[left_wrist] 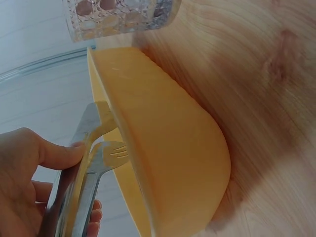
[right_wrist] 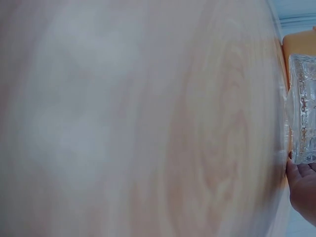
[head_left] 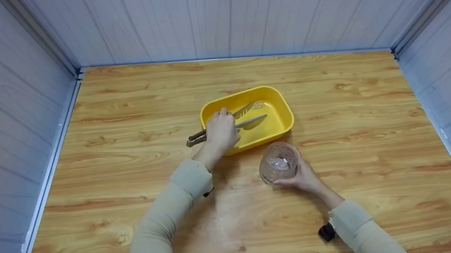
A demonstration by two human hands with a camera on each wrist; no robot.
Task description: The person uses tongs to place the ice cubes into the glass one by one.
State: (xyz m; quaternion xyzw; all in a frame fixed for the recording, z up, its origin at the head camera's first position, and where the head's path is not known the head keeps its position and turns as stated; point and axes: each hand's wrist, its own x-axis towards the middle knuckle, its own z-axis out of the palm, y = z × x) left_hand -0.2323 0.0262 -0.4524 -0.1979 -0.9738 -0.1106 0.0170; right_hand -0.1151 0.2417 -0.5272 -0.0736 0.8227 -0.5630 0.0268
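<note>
My left hand point(head_left: 221, 130) grips a pair of metal tongs point(left_wrist: 74, 197) over the left part of a yellow rectangular tub point(head_left: 289, 120). The tongs' handle end sticks out past the tub's left side, and their spread heads point right across its inside; one head has fork-like slots. In the left wrist view, thumb and fingers close around both arms of the tongs. In front of the tub, my right hand point(head_left: 304, 176) holds a clear, patterned drinking glass point(head_left: 278, 164) from its right side, the thumb at the near side. At the right wrist view's edge, the glass is only partly visible.
A wood-grain table point(head_left: 129, 126) lies under everything. Pale panelled walls point(head_left: 211, 15) enclose it at the back, left and right. A small black device point(head_left: 326, 232) sits by the right sleeve cuff.
</note>
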